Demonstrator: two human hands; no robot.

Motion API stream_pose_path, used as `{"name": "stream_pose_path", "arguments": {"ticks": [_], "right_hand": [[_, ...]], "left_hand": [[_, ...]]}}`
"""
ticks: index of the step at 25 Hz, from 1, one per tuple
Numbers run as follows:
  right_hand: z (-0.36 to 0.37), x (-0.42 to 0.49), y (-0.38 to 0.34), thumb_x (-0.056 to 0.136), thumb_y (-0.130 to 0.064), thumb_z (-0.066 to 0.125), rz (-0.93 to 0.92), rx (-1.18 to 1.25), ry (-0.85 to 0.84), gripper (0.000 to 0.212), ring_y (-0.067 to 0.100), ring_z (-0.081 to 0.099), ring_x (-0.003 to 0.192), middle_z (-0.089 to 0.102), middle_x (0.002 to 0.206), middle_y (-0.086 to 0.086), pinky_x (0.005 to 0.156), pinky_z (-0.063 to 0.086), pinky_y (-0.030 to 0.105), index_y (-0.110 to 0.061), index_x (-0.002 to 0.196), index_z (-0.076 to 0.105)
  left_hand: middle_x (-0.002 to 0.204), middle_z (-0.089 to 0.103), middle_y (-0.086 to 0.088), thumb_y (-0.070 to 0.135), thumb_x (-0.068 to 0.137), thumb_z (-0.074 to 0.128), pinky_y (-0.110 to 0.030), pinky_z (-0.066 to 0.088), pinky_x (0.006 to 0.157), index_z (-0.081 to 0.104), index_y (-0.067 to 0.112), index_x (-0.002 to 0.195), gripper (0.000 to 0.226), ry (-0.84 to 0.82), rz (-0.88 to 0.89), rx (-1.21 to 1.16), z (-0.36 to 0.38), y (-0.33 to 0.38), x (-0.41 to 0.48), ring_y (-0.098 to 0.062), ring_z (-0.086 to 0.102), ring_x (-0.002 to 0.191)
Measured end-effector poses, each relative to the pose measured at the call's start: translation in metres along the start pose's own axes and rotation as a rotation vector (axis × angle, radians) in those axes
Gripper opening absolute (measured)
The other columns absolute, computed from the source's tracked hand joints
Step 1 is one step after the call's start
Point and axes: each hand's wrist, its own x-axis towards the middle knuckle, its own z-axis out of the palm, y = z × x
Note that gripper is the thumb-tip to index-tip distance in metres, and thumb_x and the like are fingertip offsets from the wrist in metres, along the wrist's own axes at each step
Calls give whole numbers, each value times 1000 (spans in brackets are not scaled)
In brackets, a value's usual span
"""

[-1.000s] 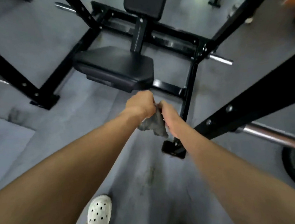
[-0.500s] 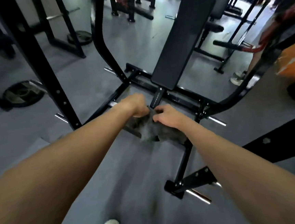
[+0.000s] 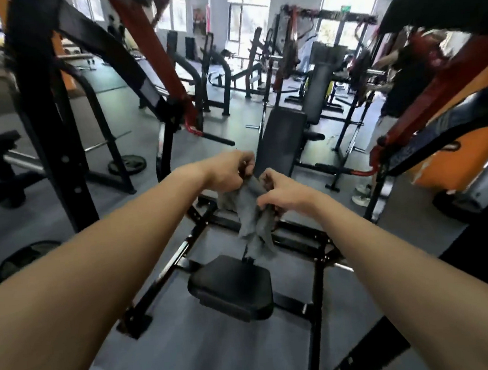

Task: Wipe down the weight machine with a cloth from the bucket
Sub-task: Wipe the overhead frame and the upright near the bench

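Facing the weight machine (image 3: 315,302), the person looks over its black frame, tilted back pad (image 3: 280,143) and seat pad (image 3: 231,286). The grey cloth (image 3: 251,213) hangs bunched in the air above the seat, touching no pad. Both hands grip it, the left hand (image 3: 227,171) pinching the top and the right hand (image 3: 281,190) curled round the side. The cloth seems fetched; wiping looks still ahead. No bucket shows.

Both my arms are bare: left arm (image 3: 102,268) and right arm (image 3: 397,263), smooth, broad near me and narrowing to the wrists. My left grip (image 3: 226,171) and right grip (image 3: 283,193) are bare too, knuckles showing, slightly blurred.
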Motion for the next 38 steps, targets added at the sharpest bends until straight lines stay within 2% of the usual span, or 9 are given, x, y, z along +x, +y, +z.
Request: {"name": "stream_pose_path", "arguments": {"ticks": [5, 9, 13, 17, 22, 28, 31, 35, 38], "right_hand": [[-39, -1, -55, 84, -15, 83, -60, -148, 147, 39, 27, 68, 67, 64, 96, 17, 63, 64, 46, -9, 111, 55], [-70, -9, -94, 83, -35, 83, -125, -426, 352, 30, 23, 62, 75, 62, 79, 0, 55, 46, 30, -19, 82, 58], [-105, -3, -125, 86, -34, 74, -184, -549, 540, 31, 26, 59, 96, 62, 100, 5, 70, 43, 32, -13, 105, 65], [-144, 12, -159, 97, -27, 55, -221, -569, 825, 27, 32, 56, 109, 49, 124, 10, 96, 49, 42, -11, 118, 60], [-201, 36, -190, 100, -15, 47, -292, -553, 1053, 18, 31, 58, 98, 44, 122, 8, 87, 50, 41, -10, 110, 61], [-277, 74, -220, 97, -16, 50, -430, -504, 1277, 14, 27, 57, 87, 41, 115, 4, 83, 51, 41, -10, 105, 61], [-307, 97, -240, 94, -16, 54, -507, -517, 1405, 14, 24, 53, 92, 43, 116, 6, 82, 47, 39, -12, 107, 57], [-333, 119, -260, 94, -16, 55, -510, -531, 1503, 11, 27, 54, 96, 43, 116, 8, 80, 49, 42, -11, 104, 55], [-356, 130, -273, 94, -12, 54, -509, -575, 1570, 13, 30, 55, 102, 45, 119, 9, 84, 50, 44, -10, 106, 60]], "left_hand": [[91, 57, -2, -1, 77, 58, -33, 38, 61, 46, 20, 95, 31, 23, 99, 186, -65, 17, 12, -20, 54, 80], [90, 60, -1, -3, 74, 53, -41, 49, 67, 49, 28, 84, 33, 82, 190, 281, -113, 35, 18, -23, 58, 83], [83, 69, 3, -6, 74, 48, -30, 51, 67, 70, 23, 73, 36, 113, 227, 323, -149, 51, 36, -16, 63, 77], [110, 68, 3, -4, 80, 54, -39, 58, 87, 70, 26, 110, 45, 270, 263, 251, -181, 66, 69, -18, 64, 99], [111, 67, 3, 28, 98, 65, -39, 56, 88, 63, 28, 113, 16, 545, 392, 178, -213, 85, 124, -19, 65, 99], [86, 62, -4, 18, 98, 59, -38, 46, 66, 39, 21, 105, 22, 668, 519, 174, -253, 120, 196, -28, 60, 76], [78, 62, -2, 22, 98, 59, -37, 43, 58, 37, 21, 99, 22, 758, 576, 78, -272, 130, 229, -20, 55, 63], [73, 63, 1, 36, 99, 56, -39, 48, 62, 46, 21, 90, 20, 750, 601, -43, -293, 139, 272, -21, 60, 66], [85, 59, 5, 33, 98, 54, -38, 47, 72, 51, 22, 88, 15, 833, 653, 8, -310, 148, 306, -19, 58, 81]]}}
